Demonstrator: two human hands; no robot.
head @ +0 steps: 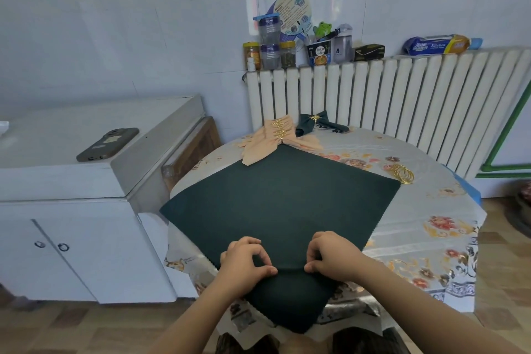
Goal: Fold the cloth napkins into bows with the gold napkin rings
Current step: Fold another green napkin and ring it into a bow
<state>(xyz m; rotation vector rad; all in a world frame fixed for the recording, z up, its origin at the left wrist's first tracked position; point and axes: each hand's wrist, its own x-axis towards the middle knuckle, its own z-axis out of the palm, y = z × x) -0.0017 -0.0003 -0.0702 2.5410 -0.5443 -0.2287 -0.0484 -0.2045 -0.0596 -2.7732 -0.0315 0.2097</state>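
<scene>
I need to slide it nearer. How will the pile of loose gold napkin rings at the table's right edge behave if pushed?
The loose gold napkin rings are thin hoops lying overlapped, so they would probably scatter rather than move together. They look light and hard, likely sliding easily on the glossy floral tablecloth.

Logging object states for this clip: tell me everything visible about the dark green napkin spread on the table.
The dark green napkin is a plain matte cloth with zigzag-cut edges, spread flat as a diamond on the floral tablecloth. Its near corner hangs over the table edge. The left hand and right hand pinch up a ridge near that end. Its far corner lies under the peach napkins.
</scene>
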